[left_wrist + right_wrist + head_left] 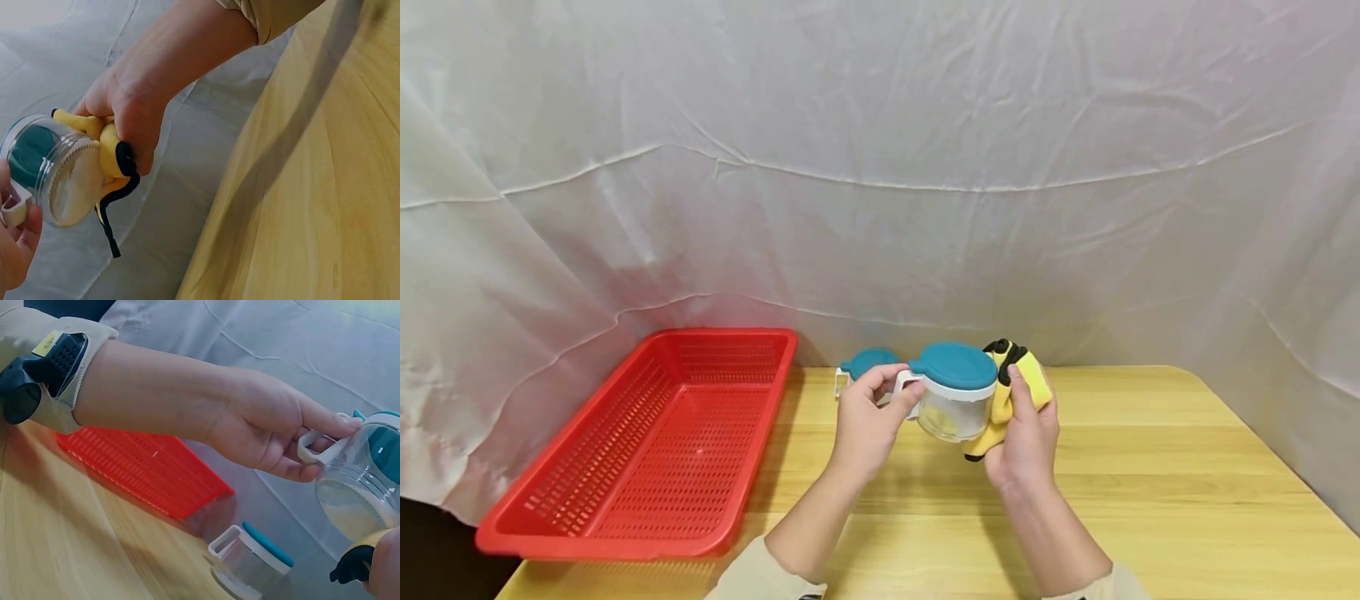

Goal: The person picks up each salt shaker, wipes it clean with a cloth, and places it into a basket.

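Above the tabletop's (1150,467) middle, the left hand (865,425) pinches the white handle of a teal-lidded clear jar (957,392) while the right hand (1026,437) presses a yellow cloth (1018,379) to its side — wiping apparently under way, turning likely next — a second jar (863,367) near the far edge, red basket (647,433) at the left edge.

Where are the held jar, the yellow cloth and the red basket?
jar (957,408), head view, on its clear body below the teal lid.
cloth (1034,377), head view, on the yellow fold above the right hand.
basket (677,465), head view, on its slotted floor.
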